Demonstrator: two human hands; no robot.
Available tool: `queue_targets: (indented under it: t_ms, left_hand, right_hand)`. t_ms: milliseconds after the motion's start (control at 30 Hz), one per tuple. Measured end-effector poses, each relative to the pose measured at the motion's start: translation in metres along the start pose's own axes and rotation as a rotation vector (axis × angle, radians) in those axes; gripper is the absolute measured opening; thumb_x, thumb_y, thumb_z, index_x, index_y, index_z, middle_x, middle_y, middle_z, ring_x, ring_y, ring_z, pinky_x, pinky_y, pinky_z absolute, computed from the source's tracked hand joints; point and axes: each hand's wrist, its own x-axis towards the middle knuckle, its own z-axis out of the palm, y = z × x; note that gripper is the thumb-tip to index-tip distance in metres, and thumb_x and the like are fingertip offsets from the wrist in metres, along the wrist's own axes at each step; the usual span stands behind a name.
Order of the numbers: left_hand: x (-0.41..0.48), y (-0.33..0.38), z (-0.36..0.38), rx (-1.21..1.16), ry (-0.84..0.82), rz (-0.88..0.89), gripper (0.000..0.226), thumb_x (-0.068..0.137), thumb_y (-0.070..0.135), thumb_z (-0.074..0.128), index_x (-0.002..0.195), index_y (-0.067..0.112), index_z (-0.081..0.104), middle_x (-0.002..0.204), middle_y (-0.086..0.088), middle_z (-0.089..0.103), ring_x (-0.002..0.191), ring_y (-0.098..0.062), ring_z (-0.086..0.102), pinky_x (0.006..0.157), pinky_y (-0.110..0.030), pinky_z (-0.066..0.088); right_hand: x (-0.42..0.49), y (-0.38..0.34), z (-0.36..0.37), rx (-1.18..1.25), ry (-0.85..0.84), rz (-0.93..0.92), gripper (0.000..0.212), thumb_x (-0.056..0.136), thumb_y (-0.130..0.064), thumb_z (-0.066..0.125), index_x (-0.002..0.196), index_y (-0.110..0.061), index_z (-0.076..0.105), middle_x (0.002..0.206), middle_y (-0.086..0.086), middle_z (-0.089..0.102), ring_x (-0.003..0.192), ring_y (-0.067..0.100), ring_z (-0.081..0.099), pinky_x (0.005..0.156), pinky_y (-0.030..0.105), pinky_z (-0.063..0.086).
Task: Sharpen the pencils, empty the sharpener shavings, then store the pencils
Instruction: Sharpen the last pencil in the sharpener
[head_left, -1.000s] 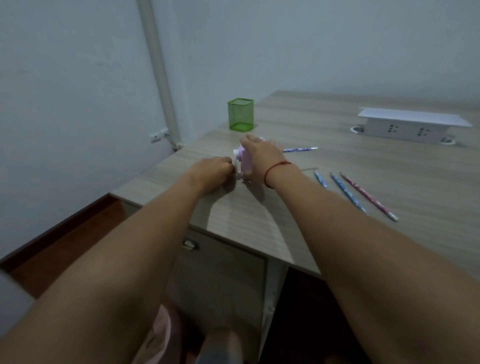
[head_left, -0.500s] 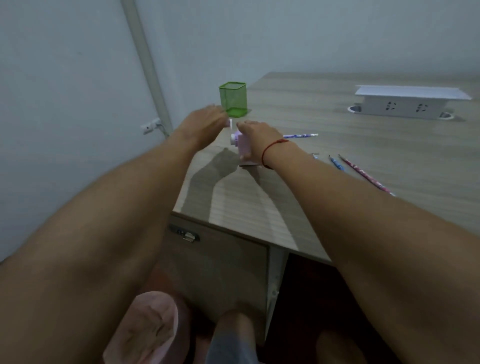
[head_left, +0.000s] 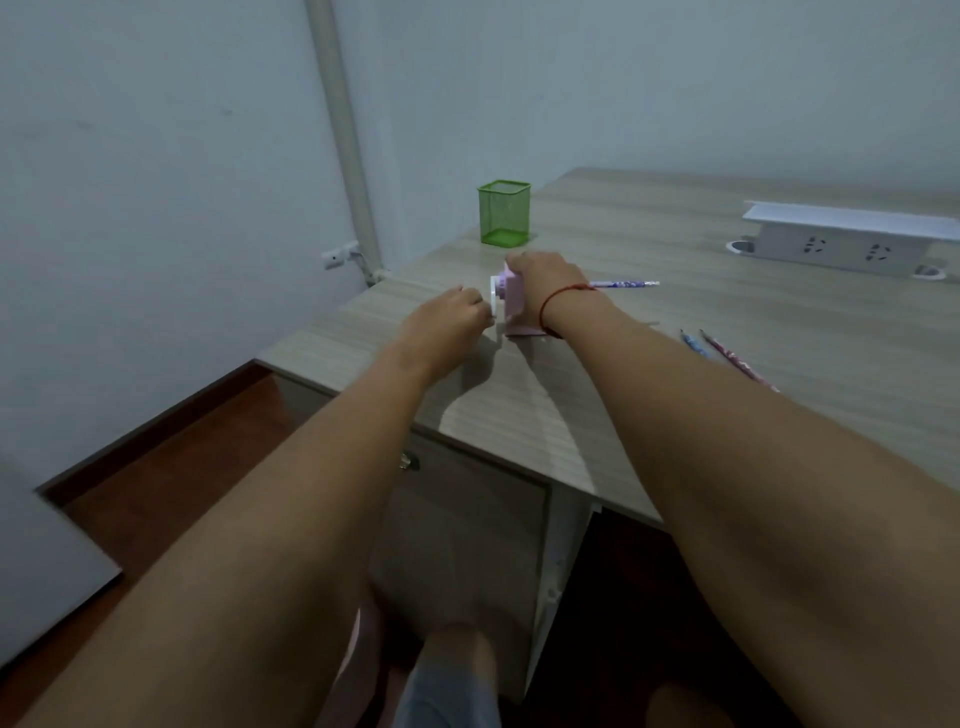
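Note:
A pink crank sharpener (head_left: 511, 306) stands on the wooden desk (head_left: 675, 395) near its left edge. My right hand (head_left: 545, 283) grips the sharpener's top and holds it down. My left hand (head_left: 449, 325) pinches the white crank handle (head_left: 494, 299) on its left side. A purple patterned pencil (head_left: 626, 283) sticks out of the sharpener's right side, lying level. Two more pencils, one blue (head_left: 695, 344) and one pink (head_left: 732, 358), lie on the desk to the right, partly hidden by my right forearm. A green mesh pencil holder (head_left: 504, 212) stands behind the sharpener.
A white socket box (head_left: 852, 239) sits at the desk's back right. A drawer with a lock (head_left: 410, 461) is under the desk's left end. The wall and a white pipe (head_left: 345, 135) are close on the left. A pink bin edge shows by my knees.
My left hand went up and round with the crank, from beside the sharpener to above it and back down to its left. My right hand stayed on the sharpener.

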Motion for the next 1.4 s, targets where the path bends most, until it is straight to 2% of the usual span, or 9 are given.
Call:
queue_targets:
  t_ms: [100,300,433,567,767,1033,1167,1300,1400]
  left_hand:
    - [0.006,0.002,0.004,-0.001,-0.149,-0.06,0.025,0.094,0.01,0.047,0.106,-0.001,0.066,0.111,-0.02,0.061,0.105,-0.036,0.057,0.083,-0.046,0.045]
    - [0.031,-0.012,0.009,-0.079,-0.363,-0.171,0.024,0.082,0.013,0.061,0.104,0.004,0.065,0.113,-0.019,0.062,0.104,-0.034,0.059,0.082,-0.034,0.045]
    - [0.049,-0.028,0.019,-0.067,-0.311,-0.164,0.022,0.088,0.018,0.054,0.101,0.004,0.064,0.111,-0.019,0.062,0.101,-0.035,0.06,0.083,-0.038,0.047]
    - [0.064,-0.036,0.021,-0.011,-0.253,-0.115,0.023,0.093,0.015,0.049,0.104,0.0,0.062,0.112,-0.022,0.061,0.103,-0.038,0.06,0.084,-0.043,0.048]
    - [0.079,-0.048,0.001,0.075,-0.144,0.027,0.032,0.09,-0.008,0.042,0.113,0.002,0.062,0.115,-0.02,0.058,0.112,-0.037,0.054,0.085,-0.046,0.049]
    - [0.047,-0.044,-0.009,-0.112,0.084,0.053,0.014,0.091,-0.002,0.049,0.097,-0.003,0.062,0.101,-0.025,0.059,0.1,-0.04,0.056,0.079,-0.051,0.05]
    - [0.017,-0.023,0.0,-0.158,0.028,-0.021,0.016,0.09,0.0,0.051,0.101,-0.006,0.06,0.103,-0.027,0.058,0.098,-0.041,0.056,0.078,-0.049,0.048]
    - [0.013,-0.008,0.006,-0.14,-0.129,-0.128,0.026,0.095,0.012,0.048,0.11,-0.005,0.062,0.115,-0.024,0.058,0.105,-0.037,0.057,0.087,-0.044,0.043]
    - [0.022,-0.011,0.009,-0.134,-0.251,-0.146,0.026,0.091,0.012,0.052,0.109,-0.004,0.063,0.115,-0.022,0.06,0.104,-0.036,0.059,0.086,-0.04,0.045]
  right_hand:
    - [-0.002,0.004,0.0,0.014,-0.001,-0.023,0.045,0.075,-0.028,0.073,0.114,-0.02,0.054,0.125,0.011,0.058,0.117,0.034,0.056,0.102,0.049,0.044]
    - [-0.006,0.014,-0.006,0.047,-0.011,-0.088,0.067,0.069,-0.037,0.08,0.127,-0.02,0.05,0.134,0.006,0.054,0.124,0.03,0.051,0.104,0.047,0.043]
    - [0.001,0.012,-0.006,0.02,-0.01,-0.104,0.055,0.08,-0.023,0.071,0.13,-0.017,0.049,0.135,0.007,0.052,0.126,0.029,0.05,0.104,0.042,0.043]
    - [0.009,0.008,-0.007,-0.028,-0.013,-0.073,0.041,0.085,-0.015,0.063,0.124,-0.012,0.052,0.13,0.011,0.056,0.12,0.029,0.054,0.093,0.035,0.045]
    - [0.014,0.0,-0.008,-0.037,-0.047,-0.005,0.037,0.085,-0.012,0.06,0.122,-0.01,0.056,0.126,0.014,0.058,0.118,0.033,0.056,0.094,0.037,0.046]
    - [0.02,-0.003,-0.006,-0.083,-0.051,0.048,0.045,0.083,-0.017,0.068,0.125,-0.01,0.055,0.132,0.016,0.056,0.123,0.034,0.054,0.097,0.036,0.045]
    - [0.016,-0.006,-0.005,-0.081,-0.033,0.026,0.048,0.082,-0.018,0.07,0.126,-0.013,0.053,0.132,0.016,0.056,0.122,0.034,0.055,0.099,0.036,0.045]
    - [0.015,-0.001,-0.006,-0.033,-0.04,0.007,0.053,0.083,-0.017,0.069,0.133,-0.014,0.051,0.137,0.016,0.053,0.125,0.034,0.052,0.104,0.035,0.042]
    - [0.016,0.006,-0.005,-0.009,-0.025,-0.02,0.053,0.082,-0.017,0.07,0.132,-0.013,0.052,0.135,0.015,0.054,0.125,0.034,0.053,0.102,0.035,0.043]
